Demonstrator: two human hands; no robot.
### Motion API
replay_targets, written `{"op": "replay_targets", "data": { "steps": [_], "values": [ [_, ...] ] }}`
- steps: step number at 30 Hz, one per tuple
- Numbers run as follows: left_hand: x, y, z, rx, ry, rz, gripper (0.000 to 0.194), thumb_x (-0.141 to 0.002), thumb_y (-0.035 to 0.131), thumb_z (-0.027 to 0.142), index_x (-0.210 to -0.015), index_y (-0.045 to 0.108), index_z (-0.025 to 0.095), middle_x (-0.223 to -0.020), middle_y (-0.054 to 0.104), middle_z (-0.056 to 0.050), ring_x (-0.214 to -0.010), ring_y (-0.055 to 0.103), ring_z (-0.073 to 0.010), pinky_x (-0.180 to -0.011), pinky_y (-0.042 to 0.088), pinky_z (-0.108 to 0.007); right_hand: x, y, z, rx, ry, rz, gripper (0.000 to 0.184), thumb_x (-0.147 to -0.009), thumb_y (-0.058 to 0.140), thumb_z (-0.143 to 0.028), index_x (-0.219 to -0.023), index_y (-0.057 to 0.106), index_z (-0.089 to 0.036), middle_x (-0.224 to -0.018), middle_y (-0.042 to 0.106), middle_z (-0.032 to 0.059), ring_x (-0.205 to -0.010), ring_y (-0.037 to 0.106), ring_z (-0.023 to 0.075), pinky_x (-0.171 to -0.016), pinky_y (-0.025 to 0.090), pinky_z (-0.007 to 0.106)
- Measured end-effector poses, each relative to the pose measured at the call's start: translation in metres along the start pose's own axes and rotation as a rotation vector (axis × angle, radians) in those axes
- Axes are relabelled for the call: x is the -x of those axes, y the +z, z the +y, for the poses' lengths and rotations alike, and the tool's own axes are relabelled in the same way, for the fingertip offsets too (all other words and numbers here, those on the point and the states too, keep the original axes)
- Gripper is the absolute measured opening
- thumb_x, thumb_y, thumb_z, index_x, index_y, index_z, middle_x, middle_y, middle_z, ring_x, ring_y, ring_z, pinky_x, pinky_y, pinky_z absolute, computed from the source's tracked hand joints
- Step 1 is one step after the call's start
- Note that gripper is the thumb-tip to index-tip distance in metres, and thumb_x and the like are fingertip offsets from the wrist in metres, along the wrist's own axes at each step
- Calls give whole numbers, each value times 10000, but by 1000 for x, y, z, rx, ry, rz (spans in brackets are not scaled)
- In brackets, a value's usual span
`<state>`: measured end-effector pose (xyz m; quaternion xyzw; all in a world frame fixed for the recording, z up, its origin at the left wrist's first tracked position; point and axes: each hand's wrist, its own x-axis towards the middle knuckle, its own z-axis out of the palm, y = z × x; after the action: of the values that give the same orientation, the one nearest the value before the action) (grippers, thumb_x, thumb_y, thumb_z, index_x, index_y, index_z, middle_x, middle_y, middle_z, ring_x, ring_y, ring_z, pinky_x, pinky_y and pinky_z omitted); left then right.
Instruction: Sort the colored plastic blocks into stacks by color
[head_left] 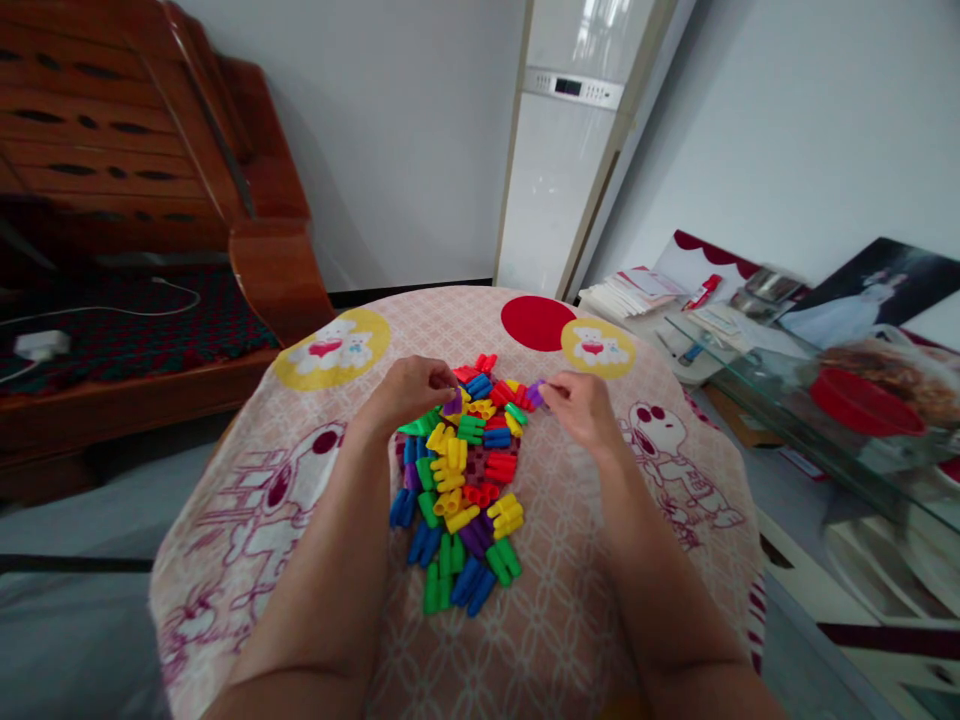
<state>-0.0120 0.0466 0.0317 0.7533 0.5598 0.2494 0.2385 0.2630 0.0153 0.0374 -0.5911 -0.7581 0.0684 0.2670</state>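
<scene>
I read both hands from the head camera. Left hand (416, 388): thumb and fingers pinch a purple block (452, 403) at the far left part of the pile (450, 455). The fingers cover part of this block, and I cannot tell its exact tilt. Right hand (585, 405): fingertips pinch a second purple block (535, 393) at the pile's far right corner, just beside some red blocks (501, 395). The hands stand apart, with the far end of the pile between them.

The pile lies on the cloth (555, 620), between the two forearms. Its pieces are red, yellow, green, blue and purple (most have paired tubes). At the near end I see blue blocks (472, 585) beside a green block (503, 562); a yellow block (505, 514) lies at the right edge.

Surroundings: a wooden bench (277, 260) stands at far left, with a white charger (43, 346) on its seat. At right, a red bowl (866, 402) sits on a glass shelf (780, 400).
</scene>
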Motion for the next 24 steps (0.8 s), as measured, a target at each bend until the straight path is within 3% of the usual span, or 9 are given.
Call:
{"op": "replay_targets", "data": {
  "steps": [3,6,10,16,24],
  "values": [
    [-2,3,-1,50,-12,68,264,-662,655,322,-840,777,169,-696,747,-34,-672,680,-192,-596,470,-247,-5,-14,36,8,135,231,332,-898,527,-359,-787,757,-148,-664,690,56,-627,582,161,-618,380,256],
    [-2,5,2,87,-14,119,267,-656,663,321,-839,779,165,-693,743,-38,-663,678,-191,-592,469,-248,-5,-19,60,154,280,341,304,-868,557,-352,-815,775,-147,-735,726,92,-684,600,192,-650,386,278],
    [0,7,8,151,-4,144,264,-672,650,329,-831,769,155,-705,746,-46,-666,682,-193,-595,478,-247,-3,-9,76,279,383,277,307,-880,557,-349,-838,783,-145,-818,755,129,-727,616,212,-664,374,295],
    [-3,14,8,177,2,153,263,-675,666,348,-829,765,160,-696,743,-43,-672,682,-192,-594,482,-244,-1,14,88,273,398,192,315,-906,534,-315,-899,787,-127,-896,767,149,-791,638,222,-704,384,296],
    [-8,23,12,200,46,122,255,-673,672,333,-837,767,162,-696,743,-42,-663,678,-186,-577,483,-240,-1,14,84,341,400,159,362,-935,503,-327,-812,778,-128,-847,750,166,-738,615,214,-658,360,299]
  ]
}}
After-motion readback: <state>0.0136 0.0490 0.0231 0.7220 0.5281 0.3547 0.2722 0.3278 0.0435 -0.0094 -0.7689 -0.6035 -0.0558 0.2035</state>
